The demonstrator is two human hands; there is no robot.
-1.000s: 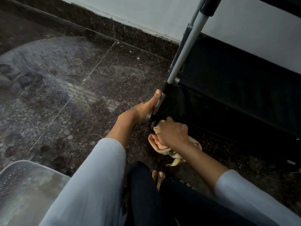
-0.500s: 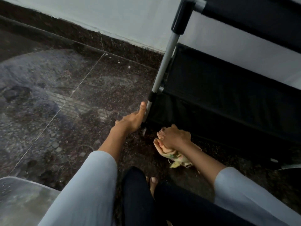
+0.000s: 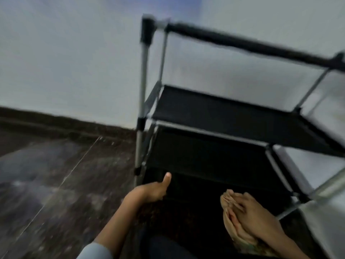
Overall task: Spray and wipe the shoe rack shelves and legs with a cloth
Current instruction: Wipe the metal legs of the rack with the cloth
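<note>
Though the whole view is smeared by motion blur, the shoe rack (image 3: 224,116) fills the right half of the frame, standing on the dark speckled floor (image 3: 56,184) against a pale wall (image 3: 65,53); its front-left leg (image 3: 142,101), a silver tube with black joints, rises upright, and black fabric shelves (image 3: 214,156) lie one above another behind it, with a black top rail (image 3: 242,43) running off to the right. The left hand (image 3: 153,190) hangs just in front of the lowest shelf, right of the leg's foot and apart from it; its thumb points up, the other fingers are turned under and mostly hidden, and it holds nothing that can be seen; whether they are curled tight or loose I cannot tell. The right hand (image 3: 255,215) lies lower right, near the rack's front-right foot, its fingers wrapped over a bunched, peach-coloured cloth (image 3: 233,221) which it grips; the cloth spills below the palm toward the wrist. A light sleeve (image 3: 95,251) shows at the left forearm, and dark trousers (image 3: 168,247) sit at the bottom edge between the two arms.
</note>
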